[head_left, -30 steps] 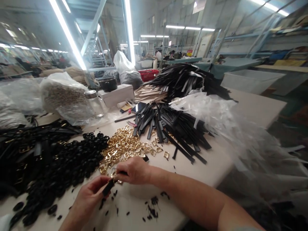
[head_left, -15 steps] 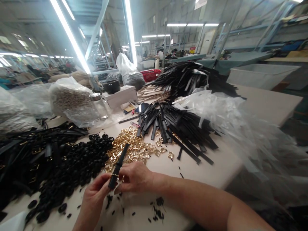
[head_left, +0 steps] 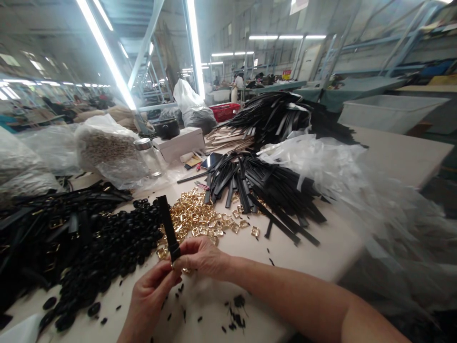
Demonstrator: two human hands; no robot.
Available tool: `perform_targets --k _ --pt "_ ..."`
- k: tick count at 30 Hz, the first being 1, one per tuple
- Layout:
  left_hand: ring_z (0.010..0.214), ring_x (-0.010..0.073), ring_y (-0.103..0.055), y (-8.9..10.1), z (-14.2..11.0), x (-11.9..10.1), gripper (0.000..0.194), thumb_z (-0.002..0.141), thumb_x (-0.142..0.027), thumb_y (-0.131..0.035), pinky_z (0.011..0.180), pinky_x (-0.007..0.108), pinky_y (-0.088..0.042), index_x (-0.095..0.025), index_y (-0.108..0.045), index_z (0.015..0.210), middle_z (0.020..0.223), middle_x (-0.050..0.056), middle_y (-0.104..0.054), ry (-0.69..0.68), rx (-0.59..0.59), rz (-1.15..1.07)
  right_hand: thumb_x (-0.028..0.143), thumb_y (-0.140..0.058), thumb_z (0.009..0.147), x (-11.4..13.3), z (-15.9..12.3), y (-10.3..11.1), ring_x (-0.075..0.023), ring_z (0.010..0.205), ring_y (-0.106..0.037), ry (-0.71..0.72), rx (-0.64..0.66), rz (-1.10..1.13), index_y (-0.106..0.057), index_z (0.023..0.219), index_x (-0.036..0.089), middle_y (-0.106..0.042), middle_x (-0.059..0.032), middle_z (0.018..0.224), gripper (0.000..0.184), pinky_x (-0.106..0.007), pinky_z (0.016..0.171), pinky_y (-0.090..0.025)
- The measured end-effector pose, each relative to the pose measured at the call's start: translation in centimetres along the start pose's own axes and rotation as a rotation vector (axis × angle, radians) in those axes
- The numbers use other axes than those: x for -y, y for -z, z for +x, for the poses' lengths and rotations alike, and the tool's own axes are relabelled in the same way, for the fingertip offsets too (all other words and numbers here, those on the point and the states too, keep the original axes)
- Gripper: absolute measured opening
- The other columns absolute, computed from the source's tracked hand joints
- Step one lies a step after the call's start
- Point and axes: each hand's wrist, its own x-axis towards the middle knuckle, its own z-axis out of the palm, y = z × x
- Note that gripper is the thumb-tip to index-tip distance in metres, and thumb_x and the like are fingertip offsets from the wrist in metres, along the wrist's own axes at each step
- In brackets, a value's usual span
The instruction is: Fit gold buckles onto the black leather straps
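A black strap (head_left: 166, 221) stands nearly upright between my hands, its free end pointing away from me. My left hand (head_left: 155, 283) pinches its lower end. My right hand (head_left: 200, 255) grips the strap from the right, around a black loop (head_left: 174, 251) on it. A bit of gold metal shows at the fingertips, mostly hidden by them. Just beyond my hands lies a heap of gold buckles (head_left: 200, 214). To the left of it spreads a pile of small black loops (head_left: 117, 243).
Loose black straps (head_left: 250, 176) fan out behind the buckles, beside clear plastic sheeting (head_left: 321, 157). Finished-looking buckled straps (head_left: 53, 224) lie at left. A glass jar (head_left: 150, 157), a white box (head_left: 182, 143) and a phone (head_left: 211, 160) stand or lie farther back. Black scraps (head_left: 235, 312) dot the near tabletop.
The strap has turned from leaning right to nearly upright, tipped slightly left. My right hand has closed onto it around the loop, and my left hand has shifted slightly right.
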Motion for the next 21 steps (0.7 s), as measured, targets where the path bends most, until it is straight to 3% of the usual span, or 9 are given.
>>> perform_targets --k 4,9,13,17,21 --pt "0.068 0.0214 -0.068 -0.2 -0.2 -0.3 0.037 0.06 -0.052 -0.083 0.063 0.028 -0.059 -0.019 -0.078 0.076 0.077 0.005 -0.073 -0.019 0.013 0.015 0.053 -0.085 0.057 -0.1 0.1 0.5 -0.006 0.055 -0.05 0.059 -0.028 -0.187 -0.069 0.079 0.013 -0.061 0.003 0.066 0.048 -0.021 0.055 -0.039" --pt "0.057 0.015 -0.062 0.3 0.1 -0.5 0.04 0.059 -0.047 -0.086 0.057 0.025 -0.056 -0.02 -0.072 0.086 0.07 0.0 -0.069 -0.039 -0.159 -0.086 0.037 -0.075 0.077 0.3 0.0 1.1 -0.0078 0.062 -0.05 0.332 -0.084 -0.918 -0.069 0.077 0.015 -0.061 0.0016 0.069 0.022 -0.02 0.058 -0.034" --pt "0.053 0.0127 -0.056 0.4 0.0 -0.6 0.043 0.058 -0.044 -0.086 0.053 0.023 -0.052 -0.019 -0.074 0.092 0.065 0.0 -0.067 -0.033 -0.112 -0.102 0.039 -0.067 0.083 0.5 -0.4 0.8 -0.0102 0.068 -0.054 0.394 0.036 -1.283 -0.07 0.085 0.018 -0.066 -0.0002 0.076 0.02 -0.021 0.056 -0.029" --pt "0.052 0.0142 -0.056 0.6 -0.1 -0.9 0.038 0.061 -0.047 -0.084 0.052 0.025 -0.051 -0.018 -0.076 0.084 0.057 0.0 -0.064 -0.033 -0.092 -0.039 0.038 -0.067 0.083 0.5 -0.6 0.7 -0.0098 0.067 -0.054 0.331 0.065 -1.278 -0.071 0.088 0.019 -0.066 0.0007 0.076 0.02 -0.021 0.056 -0.029" --pt "0.051 0.0149 -0.056 0.8 0.2 -1.1 0.037 0.06 -0.049 -0.083 0.052 0.026 -0.051 -0.018 -0.075 0.078 0.054 0.0 -0.062 -0.031 -0.12 -0.027 0.038 -0.069 0.082 0.1 -0.4 1.0 -0.007 0.064 -0.053 0.173 0.169 -0.903 -0.07 0.09 0.018 -0.064 0.0034 0.072 0.022 -0.018 0.058 -0.037"
